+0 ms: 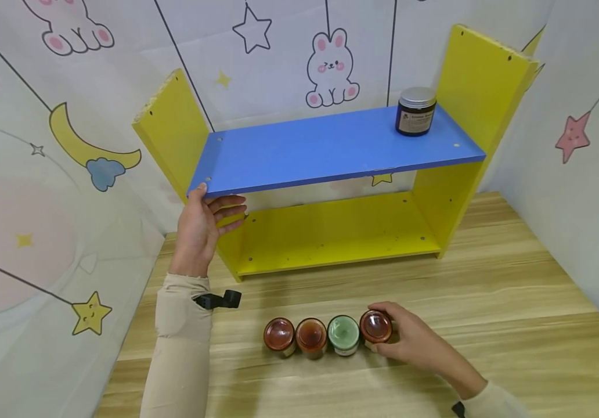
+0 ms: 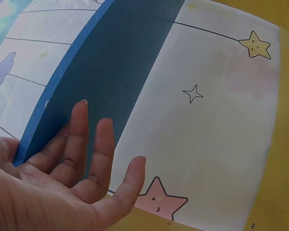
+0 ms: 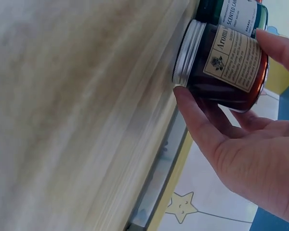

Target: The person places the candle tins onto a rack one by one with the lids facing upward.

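Observation:
My left hand (image 1: 198, 223) is at the front left corner of the blue shelf board (image 1: 325, 151), thumb on top and fingers below. In the left wrist view the fingers spread along the board's dark underside. On the table my right hand (image 1: 409, 339) grips an amber scented candle jar (image 3: 226, 65) between thumb and fingers. That jar stands upside down, its silver lid on the wood. It ends a row with a green candle jar (image 1: 343, 332) and two more inverted amber jars, a middle one (image 1: 311, 335) and a left one (image 1: 280, 335).
A dark candle jar (image 1: 415, 113) with a silver lid stands upright at the blue board's right end. Yellow side panels (image 1: 487, 87) rise past the board, above a yellow bottom board (image 1: 331, 232). The wood-grain table (image 1: 513, 278) meets patterned cloth walls (image 1: 587, 191).

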Tool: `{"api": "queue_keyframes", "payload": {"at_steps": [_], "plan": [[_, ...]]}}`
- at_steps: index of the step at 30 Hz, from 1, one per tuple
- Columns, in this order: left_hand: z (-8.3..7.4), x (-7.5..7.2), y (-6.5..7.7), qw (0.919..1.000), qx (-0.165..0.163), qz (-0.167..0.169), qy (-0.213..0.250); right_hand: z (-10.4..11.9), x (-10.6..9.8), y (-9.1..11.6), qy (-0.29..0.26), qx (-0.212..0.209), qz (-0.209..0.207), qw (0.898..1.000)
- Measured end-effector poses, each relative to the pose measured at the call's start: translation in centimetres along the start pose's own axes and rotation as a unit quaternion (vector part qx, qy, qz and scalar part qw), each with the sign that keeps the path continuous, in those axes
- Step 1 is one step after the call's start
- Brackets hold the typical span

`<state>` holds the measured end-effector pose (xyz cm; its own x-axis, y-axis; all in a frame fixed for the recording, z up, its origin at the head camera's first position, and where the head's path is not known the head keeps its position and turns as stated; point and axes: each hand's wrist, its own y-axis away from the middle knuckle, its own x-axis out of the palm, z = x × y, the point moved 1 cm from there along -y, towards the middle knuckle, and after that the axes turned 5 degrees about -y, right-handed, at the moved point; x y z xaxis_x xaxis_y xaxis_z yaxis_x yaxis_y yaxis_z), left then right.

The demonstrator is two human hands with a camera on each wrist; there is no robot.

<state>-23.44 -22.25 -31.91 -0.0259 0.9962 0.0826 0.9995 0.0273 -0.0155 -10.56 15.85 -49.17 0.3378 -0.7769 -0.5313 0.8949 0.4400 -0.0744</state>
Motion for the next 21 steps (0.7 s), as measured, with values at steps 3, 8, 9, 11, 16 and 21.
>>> {"api": "queue_keyframes", "payload": {"at_steps": [3, 8, 9, 11, 16, 21], "plan": [[-0.02, 0.05, 0.00, 1.0000, 0.001, 0.000, 0.001, -0.02, 0.27, -0.19, 0.010, 0.008, -0.005, 1.000], [0.01, 0.07, -0.01, 1.0000, 0.002, -0.001, 0.000, 0.17, 0.57, -0.44, 0.019, 0.028, -0.008, 0.999], [0.02, 0.07, 0.00, 1.0000, 0.002, -0.001, -0.001, 0.22, 0.61, -0.46, 0.021, 0.030, -0.010, 0.999], [0.03, 0.06, 0.00, 1.0000, 0.002, -0.001, -0.001, 0.28, 0.67, -0.47, 0.028, 0.030, -0.013, 0.999], [0.02, 0.05, 0.01, 1.0000, 0.002, -0.002, -0.003, 0.22, 0.84, -0.48, 0.038, 0.024, -0.021, 0.999], [-0.01, 0.05, 0.02, 1.0000, 0.002, 0.000, -0.003, 0.13, 0.93, -0.48, 0.043, 0.017, -0.030, 0.998]]}}
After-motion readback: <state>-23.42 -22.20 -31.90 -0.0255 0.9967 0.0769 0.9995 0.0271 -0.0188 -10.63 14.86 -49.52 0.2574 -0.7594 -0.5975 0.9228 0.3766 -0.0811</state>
